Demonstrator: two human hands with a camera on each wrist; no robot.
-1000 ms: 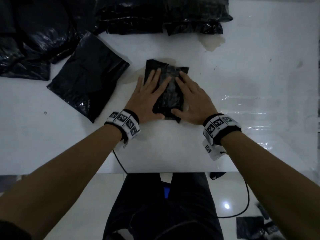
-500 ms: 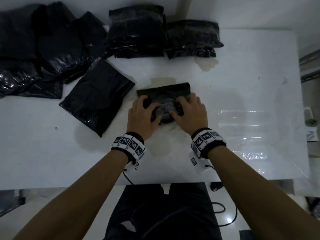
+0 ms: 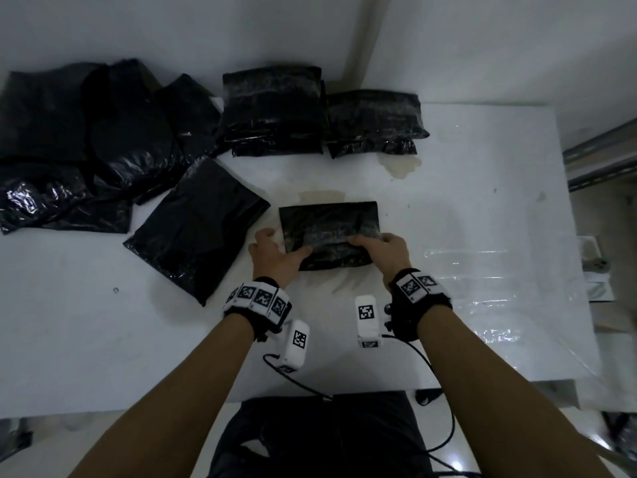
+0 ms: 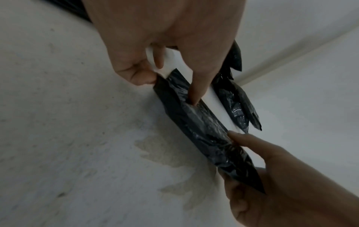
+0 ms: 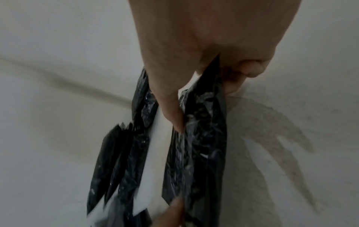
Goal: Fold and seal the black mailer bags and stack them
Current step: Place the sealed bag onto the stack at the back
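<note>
Arms: bare, no sleeves.
Wristbands [image 3: 258, 301]: black straps, white square tags printed with black coded patterns.
Wrist cameras [image 3: 368, 320]: white boxy housings, one coded tag on each.
Cables [image 3: 444, 408]: thin, black, trailing from the housings.
Trousers [image 3: 320, 439]: dark.

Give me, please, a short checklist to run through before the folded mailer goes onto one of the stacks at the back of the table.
1. Left hand grips the folded mailer: ok, thumb on top at its left end.
2. Right hand grips it too: ok, at its right end.
3. Mailer off the table: ok in the wrist views.
4. Flap sealed: cannot tell.
5. Stacks look level enough to take it: ok.
6. Loose mailer out of the path: ok, it lies to the left.
</note>
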